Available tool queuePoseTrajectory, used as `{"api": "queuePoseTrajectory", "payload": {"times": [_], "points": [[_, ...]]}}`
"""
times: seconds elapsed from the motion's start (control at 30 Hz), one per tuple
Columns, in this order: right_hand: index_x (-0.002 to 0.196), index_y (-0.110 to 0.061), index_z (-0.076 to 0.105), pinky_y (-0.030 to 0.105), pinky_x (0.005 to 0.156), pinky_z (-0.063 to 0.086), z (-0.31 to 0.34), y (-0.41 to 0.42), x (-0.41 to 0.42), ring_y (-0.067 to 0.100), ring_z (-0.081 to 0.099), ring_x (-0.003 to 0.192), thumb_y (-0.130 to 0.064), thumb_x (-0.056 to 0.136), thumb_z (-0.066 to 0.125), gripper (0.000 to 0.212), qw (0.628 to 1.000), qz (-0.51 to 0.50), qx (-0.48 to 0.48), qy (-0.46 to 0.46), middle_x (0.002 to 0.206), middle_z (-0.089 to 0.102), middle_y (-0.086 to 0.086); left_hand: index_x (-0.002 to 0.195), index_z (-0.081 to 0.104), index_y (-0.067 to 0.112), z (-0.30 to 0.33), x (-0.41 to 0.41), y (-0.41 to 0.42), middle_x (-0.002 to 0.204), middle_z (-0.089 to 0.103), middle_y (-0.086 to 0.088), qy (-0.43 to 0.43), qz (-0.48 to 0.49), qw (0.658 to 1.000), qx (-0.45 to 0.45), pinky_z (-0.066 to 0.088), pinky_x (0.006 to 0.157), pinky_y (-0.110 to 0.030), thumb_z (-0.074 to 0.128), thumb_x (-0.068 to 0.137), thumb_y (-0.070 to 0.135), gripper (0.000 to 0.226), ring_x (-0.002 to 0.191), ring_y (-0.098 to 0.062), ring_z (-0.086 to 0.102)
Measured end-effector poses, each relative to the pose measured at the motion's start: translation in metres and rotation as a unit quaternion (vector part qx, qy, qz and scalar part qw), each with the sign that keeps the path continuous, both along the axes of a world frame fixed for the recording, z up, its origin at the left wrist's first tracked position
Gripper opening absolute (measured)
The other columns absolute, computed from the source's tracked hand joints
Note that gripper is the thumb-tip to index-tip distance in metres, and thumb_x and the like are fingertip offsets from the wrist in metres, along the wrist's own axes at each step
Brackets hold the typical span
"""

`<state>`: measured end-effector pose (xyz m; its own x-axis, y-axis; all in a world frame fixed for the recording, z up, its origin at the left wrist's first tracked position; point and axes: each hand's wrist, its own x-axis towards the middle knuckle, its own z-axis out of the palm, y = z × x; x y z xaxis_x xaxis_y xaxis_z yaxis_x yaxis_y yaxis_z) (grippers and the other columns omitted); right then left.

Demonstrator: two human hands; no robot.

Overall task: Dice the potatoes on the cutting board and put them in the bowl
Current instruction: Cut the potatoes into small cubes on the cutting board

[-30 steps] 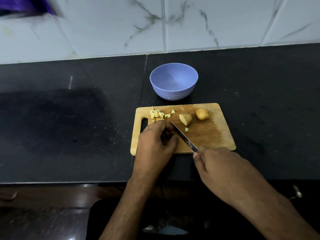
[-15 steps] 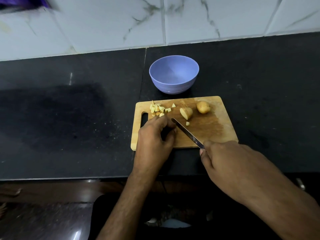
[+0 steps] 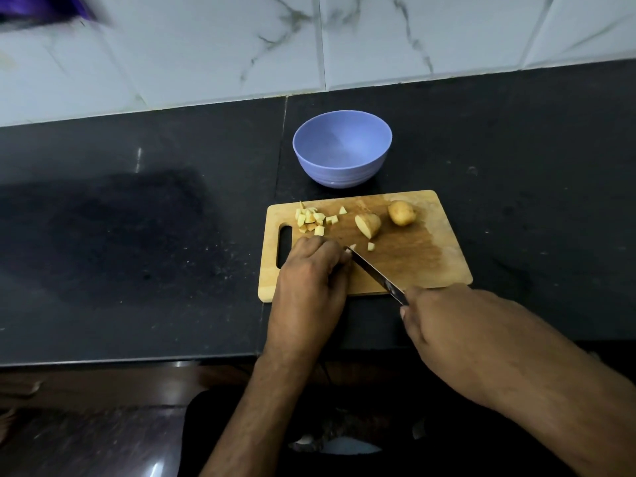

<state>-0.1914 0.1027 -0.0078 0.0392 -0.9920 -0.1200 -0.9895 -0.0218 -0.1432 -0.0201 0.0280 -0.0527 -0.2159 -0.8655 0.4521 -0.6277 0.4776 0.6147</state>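
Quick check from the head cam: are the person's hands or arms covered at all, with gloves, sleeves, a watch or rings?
Nothing shows on either one. The left hand and the right hand are bare, without gloves, and both forearms are uncovered right down to the bottom edge of the picture, so no sleeve comes into view. No watch, band or ring shows on the wrists or on the fingers that can be seen.

Left hand (image 3: 309, 270) was curled knuckles-up over the cutting board (image 3: 413, 266), fingertips tucked under. Right hand (image 3: 454, 325) sat just off the board's near edge, fist closed round the knife (image 3: 375, 271).
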Motion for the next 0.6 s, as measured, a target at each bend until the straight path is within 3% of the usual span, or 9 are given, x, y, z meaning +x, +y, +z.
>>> {"api": "queuePoseTrajectory", "payload": {"times": [0.13, 0.27, 0.47, 0.6], "points": [[0.092, -0.033, 0.043, 0.025, 0.058, 0.045, 0.013, 0.013, -0.002, 0.004, 0.050, 0.059, -0.045, 0.103, 0.023, 0.026, 0.996, 0.005, 0.071, -0.056, 0.072, 0.052, -0.009, 0.087, 0.072, 0.016, 0.002, 0.003, -0.003, 0.088, 0.069, 0.010, 0.039, 0.029, 0.998, 0.040, 0.055, 0.075, -0.029, 0.077, 0.087, 0.011, 0.007, 0.088, -0.007, 0.065], [0.090, -0.034, 0.036, 0.020, 0.052, 0.034, 0.027, 0.021, 0.001, 0.004, 0.051, 0.063, -0.046, 0.104, 0.022, 0.023, 0.995, -0.008, 0.096, -0.036, 0.077, 0.052, -0.009, 0.088, 0.074, 0.019, 0.004, 0.002, -0.004, 0.086, 0.071, 0.012, 0.066, 0.049, 0.994, 0.078, 0.051, 0.074, -0.013, 0.079, 0.087, 0.014, 0.007, 0.085, 0.000, 0.065], [0.102, -0.036, 0.047, 0.020, 0.049, 0.033, 0.040, 0.013, 0.002, 0.004, 0.051, 0.057, -0.049, 0.102, 0.019, 0.031, 0.999, -0.017, 0.013, -0.027, 0.070, 0.051, -0.009, 0.087, 0.074, 0.019, 0.006, 0.001, -0.003, 0.085, 0.071, 0.013, 0.062, 0.052, 0.993, 0.091, 0.049, 0.074, -0.010, 0.079, 0.086, 0.014, 0.007, 0.086, 0.000, 0.065], [0.107, -0.035, 0.049, 0.020, 0.046, 0.028, 0.040, 0.006, 0.010, 0.003, 0.045, 0.053, -0.048, 0.103, 0.020, 0.032, 1.000, -0.004, -0.013, -0.013, 0.067, 0.048, -0.010, 0.086, 0.074, 0.020, 0.004, 0.000, -0.001, 0.082, 0.071, 0.013, 0.054, 0.065, 0.993, 0.078, 0.052, 0.071, -0.018, 0.080, 0.085, 0.015, 0.007, 0.081, -0.001, 0.065]]}}
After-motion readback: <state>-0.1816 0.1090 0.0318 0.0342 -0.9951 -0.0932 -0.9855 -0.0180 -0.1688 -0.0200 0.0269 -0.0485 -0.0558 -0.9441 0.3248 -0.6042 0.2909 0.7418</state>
